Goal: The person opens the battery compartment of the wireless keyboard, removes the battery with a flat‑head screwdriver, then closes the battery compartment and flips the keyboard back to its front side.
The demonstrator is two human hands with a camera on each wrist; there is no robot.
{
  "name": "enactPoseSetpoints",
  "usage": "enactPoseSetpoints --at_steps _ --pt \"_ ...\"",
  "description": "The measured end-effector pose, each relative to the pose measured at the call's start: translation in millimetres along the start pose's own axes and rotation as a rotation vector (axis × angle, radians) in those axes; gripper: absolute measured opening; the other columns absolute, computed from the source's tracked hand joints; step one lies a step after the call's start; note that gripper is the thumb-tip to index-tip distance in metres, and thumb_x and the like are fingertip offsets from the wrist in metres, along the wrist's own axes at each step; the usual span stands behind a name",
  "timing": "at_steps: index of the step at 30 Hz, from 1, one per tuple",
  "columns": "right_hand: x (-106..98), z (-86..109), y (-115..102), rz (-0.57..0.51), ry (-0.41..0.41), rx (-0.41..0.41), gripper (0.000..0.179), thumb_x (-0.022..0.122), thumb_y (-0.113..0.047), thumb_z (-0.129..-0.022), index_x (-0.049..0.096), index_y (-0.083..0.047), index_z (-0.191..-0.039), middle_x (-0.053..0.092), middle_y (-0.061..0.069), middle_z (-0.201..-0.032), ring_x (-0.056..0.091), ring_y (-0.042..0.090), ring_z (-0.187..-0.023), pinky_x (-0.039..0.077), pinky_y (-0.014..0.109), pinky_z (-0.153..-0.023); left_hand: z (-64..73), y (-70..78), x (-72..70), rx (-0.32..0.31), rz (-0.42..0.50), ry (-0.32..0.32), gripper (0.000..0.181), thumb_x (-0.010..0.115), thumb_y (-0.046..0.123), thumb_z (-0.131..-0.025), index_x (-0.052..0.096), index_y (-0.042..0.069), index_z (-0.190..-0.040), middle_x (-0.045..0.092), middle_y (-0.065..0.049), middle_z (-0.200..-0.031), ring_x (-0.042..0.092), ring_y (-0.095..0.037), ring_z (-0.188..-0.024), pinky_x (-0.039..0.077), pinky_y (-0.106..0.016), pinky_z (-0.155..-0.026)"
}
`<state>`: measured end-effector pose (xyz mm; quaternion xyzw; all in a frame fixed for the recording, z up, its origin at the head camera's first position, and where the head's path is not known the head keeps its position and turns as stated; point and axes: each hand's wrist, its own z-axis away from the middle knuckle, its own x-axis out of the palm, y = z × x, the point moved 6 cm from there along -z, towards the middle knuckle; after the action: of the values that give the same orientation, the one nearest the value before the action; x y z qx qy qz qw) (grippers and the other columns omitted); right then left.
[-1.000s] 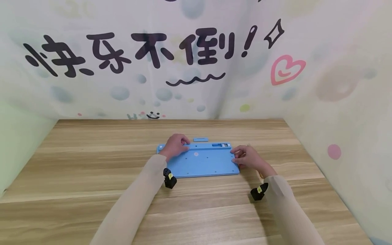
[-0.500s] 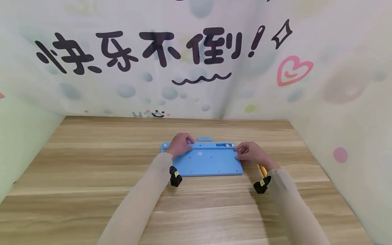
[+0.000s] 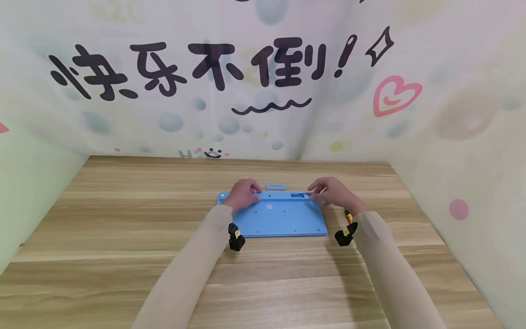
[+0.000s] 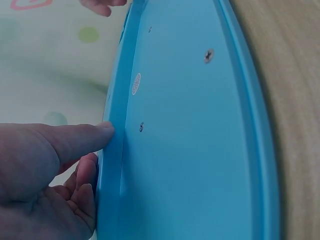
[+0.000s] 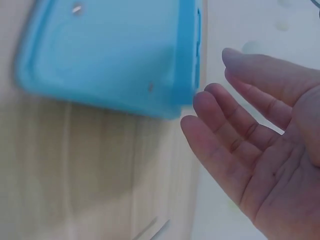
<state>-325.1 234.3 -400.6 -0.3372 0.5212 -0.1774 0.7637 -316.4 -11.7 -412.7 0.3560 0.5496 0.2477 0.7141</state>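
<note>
A light blue keyboard (image 3: 279,219) lies face down on the wooden table, its underside dotted with small screws. At the right end of its raised back ridge, the battery compartment (image 3: 297,195) is uncovered. My left hand (image 3: 242,194) grips that ridge left of centre; in the left wrist view the thumb (image 4: 82,140) lies on top and the other fingers bend behind the edge. My right hand (image 3: 334,192) hovers by the compartment end, and the right wrist view has its fingers (image 5: 215,150) loosely spread with nothing between them. Just behind the keyboard lies the small blue battery cover (image 3: 276,187).
An orange and dark slender tool (image 3: 349,216) lies right of the keyboard, partly hidden by the right wrist. A printed cloth (image 3: 263,123) hangs behind the table's far edge. Black cameras are strapped at both wrists.
My right hand has left the keyboard's right edge and moved up and inward over the compartment end. The left hand keeps its hold on the ridge. The head view shifted slightly.
</note>
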Motion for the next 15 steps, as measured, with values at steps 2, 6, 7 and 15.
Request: enactPoseSetpoints --at_steps 2,6,7,15 --pt "0.2 -4.2 -5.3 0.013 -0.007 -0.012 0.027 0.063 -0.009 -0.086 0.059 0.002 -0.11 0.06 0.013 -0.092 0.058 0.029 -0.08 0.053 0.039 -0.068 -0.3 -0.3 0.2 0.003 -0.002 0.0 0.015 0.064 0.004 -0.085 0.063 0.004 -0.099 0.052 -0.008 -0.093 0.046 -0.022 -0.089 0.039 -0.031 -0.076" --pt "0.5 -12.3 -15.7 0.027 -0.01 -0.034 0.03 0.063 -0.008 -0.086 0.058 0.003 -0.113 0.06 0.014 -0.092 0.058 0.031 -0.081 0.053 0.039 -0.068 -1.2 -1.2 0.6 0.004 0.001 -0.005 0.015 0.064 0.004 -0.085 0.063 0.004 -0.099 0.051 -0.008 -0.093 0.046 -0.022 -0.089 0.039 -0.031 -0.076" --pt "0.5 -14.1 -18.4 0.034 -0.012 -0.042 0.03 0.062 -0.008 -0.086 0.058 0.003 -0.113 0.06 0.014 -0.093 0.059 0.031 -0.081 0.053 0.039 -0.068 -1.4 -1.5 0.6 0.005 0.001 -0.005 0.015 0.064 0.005 -0.085 0.063 0.004 -0.1 0.051 -0.008 -0.093 0.046 -0.022 -0.089 0.039 -0.031 -0.076" --pt "2.4 -30.5 -28.8 0.057 -0.029 -0.057 0.033 0.063 -0.01 -0.086 0.056 0.002 -0.116 0.059 0.015 -0.097 0.059 0.028 -0.082 0.053 0.036 -0.068 -0.7 -0.8 -0.1 0.002 0.003 -0.006 0.016 0.064 0.004 -0.085 0.063 0.003 -0.1 0.053 -0.009 -0.095 0.046 -0.022 -0.09 0.039 -0.032 -0.078"
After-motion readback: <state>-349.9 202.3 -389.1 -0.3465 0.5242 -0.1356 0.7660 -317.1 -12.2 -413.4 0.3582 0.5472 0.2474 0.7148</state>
